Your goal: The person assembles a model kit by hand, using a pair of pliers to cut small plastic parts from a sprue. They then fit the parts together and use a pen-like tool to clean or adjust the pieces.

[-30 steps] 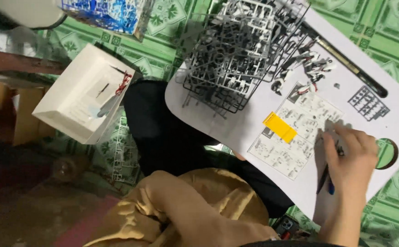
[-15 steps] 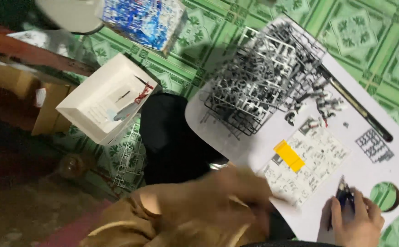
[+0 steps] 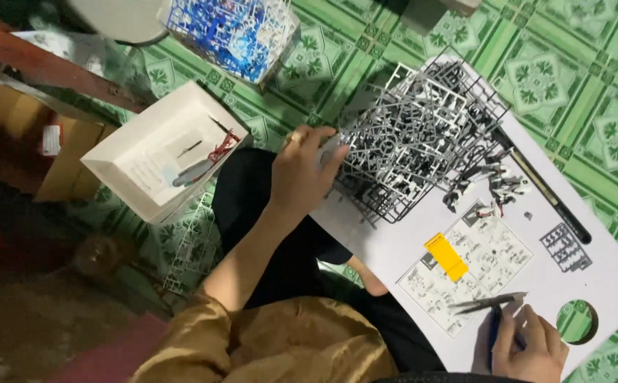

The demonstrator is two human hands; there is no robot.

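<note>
Head view: left hand (image 3: 300, 177) is gripping the near edge of the stacked grey part frames (image 3: 415, 135) lying on the white worktop (image 3: 607, 284). Right hand (image 3: 529, 347) is resting at the worktop's near edge, fingers closed around a dark-handled tool (image 3: 492, 328), beside the instruction sheet (image 3: 475, 266). A white box (image 3: 156, 152) is sitting on the green floor, well apart.

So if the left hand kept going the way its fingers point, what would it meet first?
The left hand points right, fingertips already at the edge of the stack of grey model-part frames on the white board. It would likely press into that stack first.
</note>
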